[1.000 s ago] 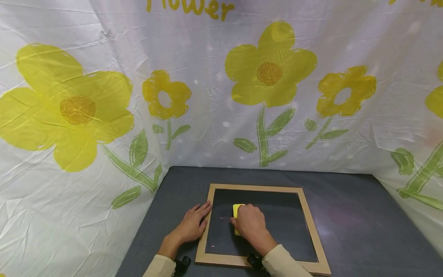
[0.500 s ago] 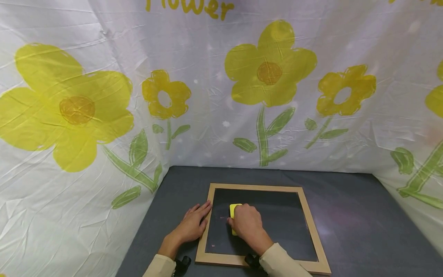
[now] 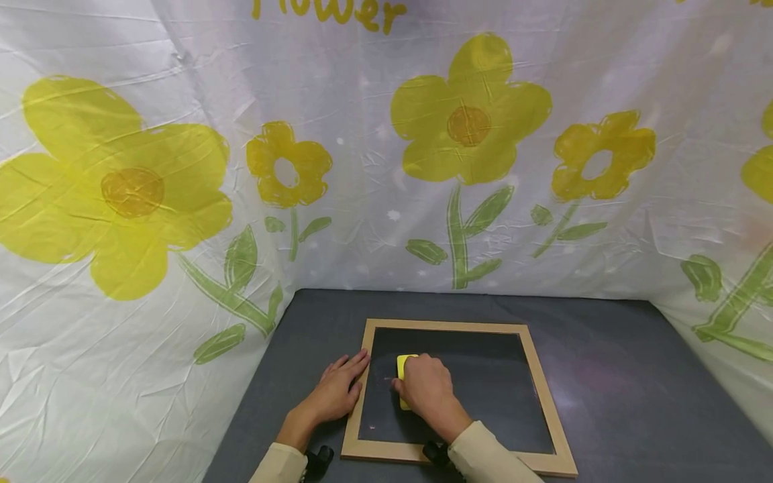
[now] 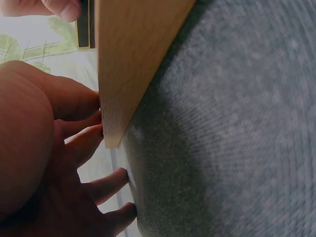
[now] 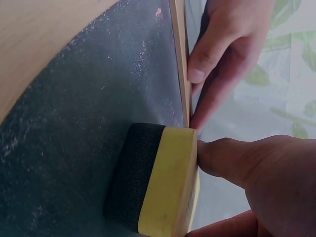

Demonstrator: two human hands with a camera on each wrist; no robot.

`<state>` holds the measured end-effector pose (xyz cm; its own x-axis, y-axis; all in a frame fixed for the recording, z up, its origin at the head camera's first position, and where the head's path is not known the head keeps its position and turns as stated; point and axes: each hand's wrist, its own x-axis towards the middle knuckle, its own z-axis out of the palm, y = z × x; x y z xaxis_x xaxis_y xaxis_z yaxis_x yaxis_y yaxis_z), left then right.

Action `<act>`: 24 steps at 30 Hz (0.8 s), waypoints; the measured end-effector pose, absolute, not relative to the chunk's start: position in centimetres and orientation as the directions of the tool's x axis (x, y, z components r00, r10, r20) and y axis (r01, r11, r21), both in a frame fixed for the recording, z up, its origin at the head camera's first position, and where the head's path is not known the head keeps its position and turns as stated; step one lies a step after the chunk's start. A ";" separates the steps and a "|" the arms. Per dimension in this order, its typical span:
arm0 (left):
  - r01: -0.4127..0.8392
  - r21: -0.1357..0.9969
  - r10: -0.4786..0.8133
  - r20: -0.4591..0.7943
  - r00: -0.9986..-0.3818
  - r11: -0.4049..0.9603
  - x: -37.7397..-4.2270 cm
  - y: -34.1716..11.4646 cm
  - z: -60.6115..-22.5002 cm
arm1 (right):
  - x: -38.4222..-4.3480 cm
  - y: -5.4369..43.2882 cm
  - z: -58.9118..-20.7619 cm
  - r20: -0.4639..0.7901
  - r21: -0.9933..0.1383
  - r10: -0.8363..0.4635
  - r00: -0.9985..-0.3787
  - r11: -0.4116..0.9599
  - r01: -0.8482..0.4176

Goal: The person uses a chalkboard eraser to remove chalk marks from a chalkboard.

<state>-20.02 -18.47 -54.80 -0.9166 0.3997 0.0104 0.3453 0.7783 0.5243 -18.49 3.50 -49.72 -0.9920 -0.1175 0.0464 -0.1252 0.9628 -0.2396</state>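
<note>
A small chalkboard (image 3: 477, 376) in a pale wooden frame (image 3: 447, 326) lies on the dark cloth. My right hand (image 3: 427, 392) grips a yellow and black chalkboard eraser (image 3: 403, 365), left of the board's middle. In the right wrist view the black felt side of the eraser (image 5: 133, 173) is against the board, with thumb and fingers along its yellow back. My left hand (image 3: 334, 392) rests at the frame's left side, fingers extended; the left wrist view shows its fingertips (image 4: 96, 102) touching the wooden edge. Pink chalk marks (image 5: 159, 14) and white specks show on the board.
Grey-black cloth (image 3: 628, 389) covers the table around the board. Behind and at both sides hangs a white curtain (image 3: 362, 221) printed with yellow flowers. Black wrist devices (image 3: 319, 463) sit at the cuffs of both light sleeves.
My right hand has slid the eraser a little to the left over the board. The left hand and the chalkboard stay in place.
</note>
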 end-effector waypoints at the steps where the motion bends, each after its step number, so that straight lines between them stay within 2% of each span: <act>1: 0.346 0.524 0.399 0.012 -0.917 0.778 -20.0 -18.5 -54.8 | -18.5 3.5 -49.7 0.046 -0.239 -0.119 -0.992 0.963 -0.126; 15: 0.353 0.519 0.405 0.014 -0.914 0.779 -20.0 -18.6 -54.8 | -18.6 2.5 -49.7 0.033 -0.260 -0.142 -0.989 0.955 -0.145; 24: 0.353 0.530 0.403 0.021 -0.915 0.772 -20.0 -18.5 -54.8 | -18.6 1.8 -49.7 0.047 -0.230 -0.166 -0.985 0.958 -0.172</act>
